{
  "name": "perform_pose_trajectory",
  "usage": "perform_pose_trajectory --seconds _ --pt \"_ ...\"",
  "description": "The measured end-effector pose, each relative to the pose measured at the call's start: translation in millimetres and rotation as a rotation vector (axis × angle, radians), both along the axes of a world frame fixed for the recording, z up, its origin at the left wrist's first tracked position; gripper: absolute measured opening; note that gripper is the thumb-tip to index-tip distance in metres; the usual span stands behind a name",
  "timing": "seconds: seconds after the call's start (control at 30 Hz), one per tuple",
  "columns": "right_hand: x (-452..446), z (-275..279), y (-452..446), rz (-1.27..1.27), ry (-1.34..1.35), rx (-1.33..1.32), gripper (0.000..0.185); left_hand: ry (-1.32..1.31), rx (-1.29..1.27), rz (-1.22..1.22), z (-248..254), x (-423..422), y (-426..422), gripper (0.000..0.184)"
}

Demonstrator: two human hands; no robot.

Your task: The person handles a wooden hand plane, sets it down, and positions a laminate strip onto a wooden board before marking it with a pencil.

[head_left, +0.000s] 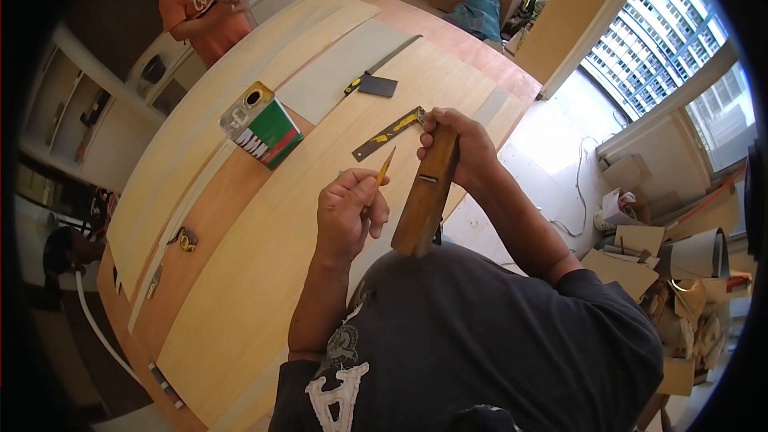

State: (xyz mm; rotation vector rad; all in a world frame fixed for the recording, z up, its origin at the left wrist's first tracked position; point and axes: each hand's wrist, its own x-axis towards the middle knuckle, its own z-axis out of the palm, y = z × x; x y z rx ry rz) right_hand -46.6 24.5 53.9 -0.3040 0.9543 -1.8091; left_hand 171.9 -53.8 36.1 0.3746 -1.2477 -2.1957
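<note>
Indoors, a pencil hovers above the worktable, cardboard seemingly piled beyond.

You are in a room set up as a makeshift woodworking shop. Ahead of your left hand, wood sheets cover a broad bench, with a green-and-white metal can upright on them and a tape measure lying farther left. Your right hand grips a wooden block-like tool. Beyond that hand, to the right, cardboard and scraps crowd the floor, and a window shows a tall building's facade. Built-in shelves stand far left of your left hand.
</note>
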Motion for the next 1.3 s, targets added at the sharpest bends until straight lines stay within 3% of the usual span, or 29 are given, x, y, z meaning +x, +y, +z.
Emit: perform_pose_trajectory --seconds 0.07,0.17,0.47,0.7,1.0,1.1,1.2,1.3 --pt "-0.4 -5.0 0.9 -0.019 -0.166 0.072 0.019 -0.038 -0.031 0.015 -0.2 -0.6 2.5 0.022" --pt "3.9 -12.3 4.9 0.030 -0.194 0.151 0.021 -0.262 -0.198 0.049 5.3 1.5 15.3 0.021" --pt "12.8 -10.8 5.3 0.096 -0.171 0.159 0.026 -0.238 -0.607 0.094 -18.5 0.6 40.4 0.031" --pt "13.8 -9.8 2.8 0.101 -0.165 0.170 0.030 -0.259 -0.483 0.071 -18.9 0.7 42.3 0.032" --pt "22.9 -3.2 4.1 0.079 -0.088 0.233 0.034 -0.215 -0.723 0.135 -21.4 -10.8 36.5 0.032" --pt "24.3 0.5 6.7 0.074 -0.066 0.248 0.035 -0.332 -0.748 0.098 -10.7 -4.0 40.7 0.033" --pt "25.2 2.5 10.4 0.089 -0.047 0.252 0.035 -0.328 -0.921 0.094 -27.7 8.3 41.0 0.034" --pt "29.0 0.6 13.7 0.094 -0.035 0.242 0.035 -0.247 -0.922 0.176 -36.5 17.3 50.6 0.039"
